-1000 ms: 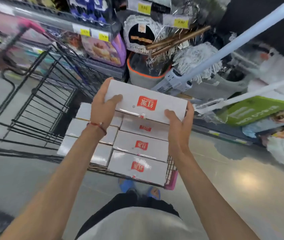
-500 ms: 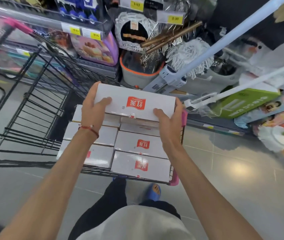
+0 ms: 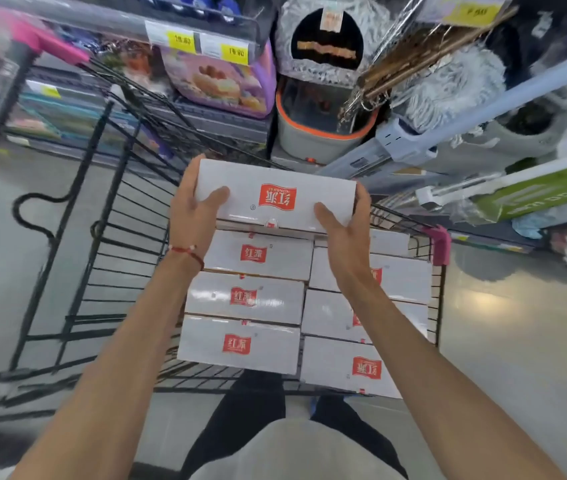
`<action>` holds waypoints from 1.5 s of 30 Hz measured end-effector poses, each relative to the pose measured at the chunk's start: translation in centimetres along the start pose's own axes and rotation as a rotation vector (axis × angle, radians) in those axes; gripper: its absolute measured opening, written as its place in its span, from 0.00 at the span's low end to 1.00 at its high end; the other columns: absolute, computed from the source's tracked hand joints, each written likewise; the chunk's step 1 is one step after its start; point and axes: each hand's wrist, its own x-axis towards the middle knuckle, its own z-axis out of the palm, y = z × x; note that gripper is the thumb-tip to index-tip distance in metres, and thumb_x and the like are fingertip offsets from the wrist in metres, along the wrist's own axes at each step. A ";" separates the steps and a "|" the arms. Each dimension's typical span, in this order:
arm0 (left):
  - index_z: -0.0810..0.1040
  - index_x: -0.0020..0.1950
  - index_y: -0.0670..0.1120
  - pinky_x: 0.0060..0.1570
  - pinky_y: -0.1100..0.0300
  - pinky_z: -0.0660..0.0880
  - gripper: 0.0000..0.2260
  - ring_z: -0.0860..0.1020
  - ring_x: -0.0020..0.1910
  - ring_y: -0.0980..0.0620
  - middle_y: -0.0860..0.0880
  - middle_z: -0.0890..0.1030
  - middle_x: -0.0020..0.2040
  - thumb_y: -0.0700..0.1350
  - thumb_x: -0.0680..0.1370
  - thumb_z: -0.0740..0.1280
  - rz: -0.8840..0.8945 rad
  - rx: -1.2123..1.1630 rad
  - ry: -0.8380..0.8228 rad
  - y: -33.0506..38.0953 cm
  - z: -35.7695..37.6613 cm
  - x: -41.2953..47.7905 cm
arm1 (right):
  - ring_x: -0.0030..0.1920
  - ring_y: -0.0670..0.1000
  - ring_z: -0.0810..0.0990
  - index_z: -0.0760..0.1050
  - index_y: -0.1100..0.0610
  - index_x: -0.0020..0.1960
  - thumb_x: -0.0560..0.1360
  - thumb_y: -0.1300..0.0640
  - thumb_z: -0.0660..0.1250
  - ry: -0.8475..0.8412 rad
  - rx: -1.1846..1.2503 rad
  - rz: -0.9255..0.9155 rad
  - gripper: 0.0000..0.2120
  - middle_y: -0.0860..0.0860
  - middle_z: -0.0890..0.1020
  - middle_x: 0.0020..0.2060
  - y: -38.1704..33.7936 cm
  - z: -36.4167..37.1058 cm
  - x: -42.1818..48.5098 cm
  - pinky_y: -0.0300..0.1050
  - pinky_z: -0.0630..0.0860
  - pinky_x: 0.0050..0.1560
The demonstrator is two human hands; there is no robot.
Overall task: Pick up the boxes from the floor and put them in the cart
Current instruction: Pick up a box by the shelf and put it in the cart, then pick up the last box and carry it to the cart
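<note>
White cardboard, glossy, red logo patch on the lid: the held box [image 3: 275, 195] rides level between both hands over the far end of the cart [image 3: 129, 251].

- Grip: left hand [image 3: 193, 209] wraps the left short end, thumb flat on the lid, fingers curled past the far edge. Right hand [image 3: 344, 223] mirrors it on the right end. Both are closed on this one box and hold nothing else.
- Stacked boxes [image 3: 244, 297] fill the basket in two columns, lids up and edges butted. They are flat, rectangular and the same size, with sharp corners and a sheen that throws back the ceiling light.
- Contact between the held box and the layer under it is hard to judge from this angle. It may be just clear of it.
- Cart: thin black wire grid, rigid, with a pink corner guard [image 3: 439, 244] on the near right.
- Floor [image 3: 524, 341]: smooth, grey, reflective. No boxes show on the visible part.
- Red cord bracelet [image 3: 186, 252] on the left wrist.

Judgement on the step: placing. It should go best if the box stays level, its long edge squares to the row beneath, and the near edge lands first. Fingers should slide out from the ends, not the bottom, so none get trapped. Slick lids may let it skate, so a light press before release seems wise.
</note>
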 end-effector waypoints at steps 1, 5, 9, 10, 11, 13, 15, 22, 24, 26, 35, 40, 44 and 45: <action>0.68 0.76 0.49 0.64 0.52 0.77 0.26 0.78 0.64 0.51 0.46 0.76 0.68 0.37 0.78 0.66 -0.014 -0.008 -0.008 -0.5 -0.4 0.6 | 0.59 0.34 0.79 0.61 0.51 0.78 0.80 0.59 0.71 -0.009 -0.014 0.007 0.31 0.44 0.77 0.65 0.3 0.6 0.2 0.33 0.78 0.56; 0.69 0.76 0.48 0.51 0.65 0.79 0.26 0.81 0.53 0.62 0.50 0.79 0.63 0.34 0.79 0.65 -0.071 -0.073 -0.034 -2.0 -1.0 2.8 | 0.70 0.49 0.75 0.58 0.52 0.81 0.81 0.61 0.70 -0.008 -0.041 -0.005 0.34 0.51 0.73 0.71 0.8 2.1 0.9 0.49 0.77 0.69; 0.69 0.76 0.46 0.58 0.61 0.78 0.26 0.79 0.61 0.54 0.46 0.77 0.66 0.33 0.78 0.65 -0.076 -0.081 -0.052 -2.8 -1.0 4.5 | 0.70 0.52 0.74 0.57 0.52 0.80 0.80 0.62 0.70 -0.013 -0.069 0.010 0.34 0.53 0.72 0.72 1.1 2.4 1.8 0.50 0.78 0.68; 0.68 0.76 0.47 0.61 0.60 0.77 0.26 0.77 0.64 0.51 0.45 0.76 0.68 0.33 0.78 0.65 -0.076 -0.070 -0.059 -3.0 -0.9 4.8 | 0.70 0.52 0.74 0.56 0.52 0.81 0.80 0.62 0.70 -0.015 -0.072 0.026 0.35 0.53 0.72 0.72 1.2 2.4 2.1 0.49 0.78 0.68; 0.68 0.76 0.47 0.63 0.58 0.77 0.26 0.77 0.66 0.49 0.45 0.76 0.69 0.34 0.79 0.65 -0.085 -0.054 -0.060 -3.3 -0.7 5.1 | 0.71 0.52 0.74 0.55 0.52 0.81 0.81 0.62 0.69 -0.016 -0.076 0.042 0.35 0.53 0.72 0.72 1.4 2.5 2.3 0.48 0.78 0.69; 0.68 0.76 0.47 0.65 0.53 0.76 0.26 0.76 0.67 0.46 0.43 0.75 0.69 0.34 0.79 0.65 -0.134 -0.025 -0.052 -4.0 -0.4 5.8 | 0.69 0.46 0.76 0.55 0.52 0.82 0.81 0.63 0.69 -0.023 -0.094 0.077 0.35 0.49 0.74 0.70 1.9 2.7 2.7 0.44 0.78 0.67; 0.68 0.76 0.46 0.67 0.49 0.74 0.26 0.76 0.67 0.44 0.43 0.76 0.69 0.35 0.79 0.66 -0.198 0.012 -0.036 -5.0 -0.2 6.3 | 0.64 0.39 0.78 0.56 0.53 0.82 0.82 0.64 0.68 -0.047 -0.145 0.101 0.34 0.45 0.76 0.66 2.5 3.0 3.3 0.40 0.78 0.65; 0.65 0.78 0.52 0.70 0.44 0.70 0.27 0.72 0.70 0.42 0.44 0.73 0.71 0.44 0.80 0.67 -0.331 0.366 -0.052 -8.7 0.0 8.3 | 0.70 0.53 0.74 0.51 0.50 0.82 0.83 0.62 0.65 -0.152 -0.353 0.282 0.35 0.52 0.74 0.71 4.9 4.0 4.7 0.57 0.72 0.74; 0.63 0.79 0.53 0.71 0.44 0.69 0.27 0.71 0.70 0.41 0.43 0.72 0.72 0.47 0.80 0.66 -0.360 0.488 -0.077 -9.2 0.5 8.8 | 0.72 0.56 0.74 0.50 0.50 0.83 0.83 0.61 0.65 -0.164 -0.394 0.331 0.34 0.54 0.74 0.72 5.4 4.2 5.0 0.61 0.72 0.74; 0.59 0.80 0.54 0.70 0.44 0.68 0.28 0.71 0.70 0.40 0.43 0.72 0.72 0.49 0.81 0.64 -0.375 0.591 -0.099 -9.5 1.0 9.1 | 0.73 0.58 0.73 0.47 0.50 0.84 0.84 0.60 0.65 -0.164 -0.435 0.371 0.37 0.54 0.73 0.74 5.8 4.2 5.2 0.62 0.71 0.74; 0.58 0.80 0.51 0.67 0.44 0.71 0.28 0.71 0.70 0.40 0.42 0.72 0.72 0.43 0.82 0.64 -0.369 0.514 -0.052 -9.5 1.9 8.3 | 0.68 0.55 0.77 0.59 0.53 0.82 0.84 0.62 0.62 -0.123 -0.454 0.401 0.28 0.52 0.77 0.69 5.1 3.8 5.3 0.57 0.75 0.71; 0.66 0.72 0.47 0.65 0.39 0.74 0.26 0.72 0.70 0.41 0.43 0.74 0.68 0.37 0.76 0.70 -0.312 0.553 -0.051 -8.7 2.6 6.7 | 0.61 0.43 0.82 0.78 0.58 0.65 0.82 0.68 0.62 -0.009 -0.300 0.335 0.15 0.51 0.82 0.61 4.3 1.6 3.0 0.39 0.80 0.60; 0.63 0.77 0.45 0.70 0.40 0.70 0.31 0.68 0.73 0.41 0.42 0.68 0.74 0.40 0.76 0.72 -0.272 0.546 -0.102 -7.9 3.2 4.0 | 0.50 0.37 0.81 0.79 0.63 0.62 0.81 0.72 0.62 0.117 -0.202 0.296 0.13 0.51 0.81 0.55 4.1 -1.0 0.3 0.24 0.74 0.48; 0.61 0.79 0.45 0.72 0.43 0.67 0.32 0.66 0.75 0.42 0.43 0.65 0.76 0.41 0.78 0.71 -0.251 0.516 -0.124 -7.5 3.6 3.0 | 0.52 0.41 0.80 0.77 0.66 0.64 0.81 0.74 0.61 0.140 -0.168 0.282 0.14 0.55 0.80 0.57 4.1 -1.8 -0.3 0.27 0.75 0.51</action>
